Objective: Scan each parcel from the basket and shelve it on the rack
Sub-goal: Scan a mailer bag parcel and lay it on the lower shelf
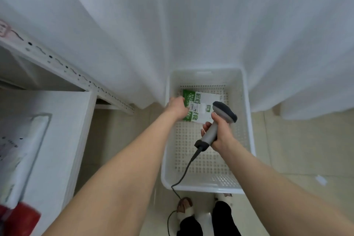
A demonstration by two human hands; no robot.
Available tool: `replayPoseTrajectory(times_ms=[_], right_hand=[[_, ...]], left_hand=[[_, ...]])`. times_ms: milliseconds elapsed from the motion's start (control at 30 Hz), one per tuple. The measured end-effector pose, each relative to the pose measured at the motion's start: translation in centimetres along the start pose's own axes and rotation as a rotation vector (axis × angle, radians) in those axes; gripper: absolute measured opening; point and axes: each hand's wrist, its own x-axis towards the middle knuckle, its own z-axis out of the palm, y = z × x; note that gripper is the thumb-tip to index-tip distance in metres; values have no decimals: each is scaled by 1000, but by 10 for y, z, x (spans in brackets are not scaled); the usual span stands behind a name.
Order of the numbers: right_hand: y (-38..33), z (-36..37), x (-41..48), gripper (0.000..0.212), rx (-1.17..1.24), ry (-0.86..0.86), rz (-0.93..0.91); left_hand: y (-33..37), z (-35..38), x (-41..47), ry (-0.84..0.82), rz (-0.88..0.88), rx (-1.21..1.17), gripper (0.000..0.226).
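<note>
My L hand (pixel 177 108) grips the green-and-white parcel (pixel 206 99) by its left edge, label (pixel 197 107) side up, prob. so the barcode faces me. The parcel sits at the far end of the white perforated basket (pixel 203 188); can't tell if it's clear of the floor. R hand (pixel 222 134) is wrapped round the handle of the corded barcode scanner (pixel 214 126), head aimed at the label from just beside it. I judge this is the scan step. The rack (pixel 63 67) waits to my left, so shelving comes after.

1 flat green-and-white parcel (pixel 201 104), white label facing up, sits at the far end of the white perforated basket (pixel 206 186); the white rack (pixel 57 61) stands left of the basket.
</note>
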Motion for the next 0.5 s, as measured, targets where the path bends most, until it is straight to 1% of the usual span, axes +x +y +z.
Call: replayPoseTrajectory(times_ms=[233, 367, 500], right_hand=[[-31, -39, 86, 17, 20, 80, -21], [-26, -50, 149, 14, 14, 89, -26], [-8, -62, 229, 19, 9, 99, -46]], left_hand=[[29, 71, 71, -43, -33, -38, 42], [18, 117, 120, -48, -59, -78, 42], [-11, 171, 178, -60, -90, -140, 40]])
